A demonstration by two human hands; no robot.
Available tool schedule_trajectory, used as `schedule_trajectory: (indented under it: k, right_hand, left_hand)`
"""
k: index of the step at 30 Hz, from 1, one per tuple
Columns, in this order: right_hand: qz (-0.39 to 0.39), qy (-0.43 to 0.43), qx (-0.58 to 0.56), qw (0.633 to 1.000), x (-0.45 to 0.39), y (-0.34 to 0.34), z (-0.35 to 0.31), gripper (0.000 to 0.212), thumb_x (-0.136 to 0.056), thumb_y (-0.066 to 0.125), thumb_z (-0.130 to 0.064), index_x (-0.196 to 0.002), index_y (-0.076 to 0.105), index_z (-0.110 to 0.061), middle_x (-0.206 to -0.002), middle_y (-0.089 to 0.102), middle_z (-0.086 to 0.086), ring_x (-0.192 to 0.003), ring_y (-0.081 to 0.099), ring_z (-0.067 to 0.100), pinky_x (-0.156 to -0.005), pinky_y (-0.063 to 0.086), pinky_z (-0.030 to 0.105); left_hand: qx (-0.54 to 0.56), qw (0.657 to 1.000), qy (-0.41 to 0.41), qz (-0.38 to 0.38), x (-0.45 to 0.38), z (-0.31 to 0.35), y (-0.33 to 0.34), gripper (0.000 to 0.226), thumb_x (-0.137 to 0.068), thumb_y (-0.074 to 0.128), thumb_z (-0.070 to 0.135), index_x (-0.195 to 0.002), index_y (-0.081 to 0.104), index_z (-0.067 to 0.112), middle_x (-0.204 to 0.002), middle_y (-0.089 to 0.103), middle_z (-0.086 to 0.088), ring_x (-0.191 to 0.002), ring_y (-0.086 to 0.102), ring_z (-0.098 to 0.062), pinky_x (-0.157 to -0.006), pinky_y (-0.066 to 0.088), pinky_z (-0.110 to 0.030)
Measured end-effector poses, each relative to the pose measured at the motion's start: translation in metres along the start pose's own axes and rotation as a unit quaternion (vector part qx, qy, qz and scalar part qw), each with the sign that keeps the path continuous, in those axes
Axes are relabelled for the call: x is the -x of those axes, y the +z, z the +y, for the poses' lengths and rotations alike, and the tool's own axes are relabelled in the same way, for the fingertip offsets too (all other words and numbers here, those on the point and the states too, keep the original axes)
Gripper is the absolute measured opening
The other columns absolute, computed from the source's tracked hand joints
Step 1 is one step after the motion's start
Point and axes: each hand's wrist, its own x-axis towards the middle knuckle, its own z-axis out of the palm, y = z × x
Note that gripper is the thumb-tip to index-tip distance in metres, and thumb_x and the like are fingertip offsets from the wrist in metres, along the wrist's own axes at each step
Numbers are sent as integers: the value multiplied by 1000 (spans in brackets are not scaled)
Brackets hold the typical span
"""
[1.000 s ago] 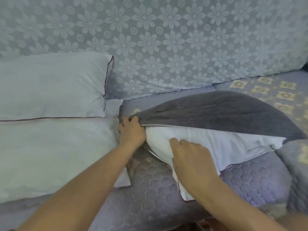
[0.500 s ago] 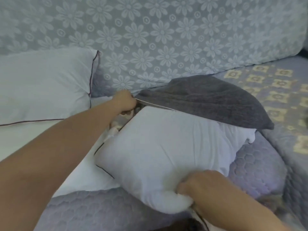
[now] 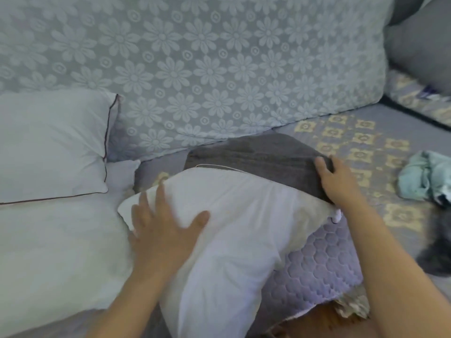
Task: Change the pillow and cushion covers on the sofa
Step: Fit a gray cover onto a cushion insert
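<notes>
Across the whole upper part of the frame we see the sofa back (image 3: 207, 69), draped in pale blue-grey cloth with a raised daisy pattern. Below it runs the sofa seat (image 3: 324, 262), under a quilted lilac cover with hexagon stitching at lower centre and yellow square motifs toward the right.

At the left edge we find two white pillows: a large one (image 3: 56, 254) lying flat in the lower left, and a second (image 3: 51, 145) with dark piping resting on its far end and leaning against the back.

In the centre lies the white cushion insert (image 3: 234, 240), its near end reaching the bottom of the frame. Its far end is still tucked inside the dark grey cushion cover (image 3: 258, 159), which sits just above centre against the foot of the sofa back, with the pale edge of its opening running along the insert.

Our left hand (image 3: 163, 228), at centre left, lies flat on the insert with fingers spread wide and straight, slightly blurred. Our right hand (image 3: 339, 181), at centre right, rests on the right end of the grey cover, fingers curled over its edge and gripping the fabric.

At the right edge we see a crumpled light teal cloth (image 3: 424, 176) on the seat, and below it a blurred dark fluffy shape (image 3: 436, 254) we cannot identify.
</notes>
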Motion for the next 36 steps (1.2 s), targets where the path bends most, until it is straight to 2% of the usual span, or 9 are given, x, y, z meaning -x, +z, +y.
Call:
schedule_trajectory:
  k: [3,5,10,13,16,20,22,28,36]
  right_hand:
    - [14,147,-159,976,-6,1,19,76,-98,29,-66,-155,32,-15,-159,32,13,-143,34,34,-118,28,49]
    - [0,208,-177,962,0,5,21,80,-97,31,-68,-150,38,-9,-152,41,19,-135,44,38,-113,35,52]
    - [67,162,-242,954,45,15,-14,72,-97,47,-57,-143,45,-2,-141,53,17,-124,53,36,-100,44,44]
    - [-33,141,-197,970,93,24,-25,47,-98,52,-50,-114,60,-6,-108,64,12,-91,61,29,-77,48,38]
    - [43,-42,43,997,120,29,-20,23,-95,61,-28,-107,58,-9,-100,59,9,-83,57,30,-66,40,35]
    - [59,-212,42,975,131,48,-55,41,-94,60,-38,-129,55,-16,-126,50,6,-115,48,27,-91,43,36]
    - [32,-271,113,955,143,74,-70,56,-92,56,-52,-139,49,-21,-142,41,5,-132,36,28,-110,38,45]
    - [93,-275,208,934,132,93,-84,62,-84,66,-28,-142,50,-16,-142,50,14,-129,44,40,-108,38,60]
    - [176,-241,80,951,120,61,-77,18,-86,63,-15,-102,71,-12,-99,66,6,-95,55,28,-75,51,40]
  left_hand:
    - [330,921,-208,-11,16,-32,3,111,-73,70,73,-159,17,26,-160,31,-6,-143,36,-30,-118,31,-49]
    - [406,895,-179,-58,23,-24,7,91,-82,74,56,-155,32,21,-150,48,0,-132,50,-24,-115,39,-45]
    - [173,974,100,107,-95,17,-83,54,-98,63,24,-146,43,8,-143,54,-15,-130,52,-31,-109,40,-39]
    - [-99,985,82,119,-164,16,-161,62,-98,62,39,-150,39,14,-142,48,-25,-130,46,-44,-107,41,-52]
    - [-255,955,118,90,-155,25,-158,64,-95,61,48,-149,41,20,-147,40,-21,-136,35,-41,-108,35,-54]
    - [-291,897,302,-140,-78,18,-67,95,-81,52,78,-159,12,40,-169,-4,-6,-155,-6,-32,-124,3,-49]
    - [-396,840,343,-137,-48,-10,-27,110,-83,58,71,-159,-12,34,-164,-28,-7,-151,-23,-41,-122,-5,-61]
    - [-418,779,454,115,-84,-32,-12,49,-83,51,5,-131,56,15,-139,56,-22,-120,56,-48,-95,44,-62]
    - [-382,751,535,67,-94,1,-31,27,-62,52,3,-83,63,16,-78,57,-7,-68,55,-29,-55,38,-37]
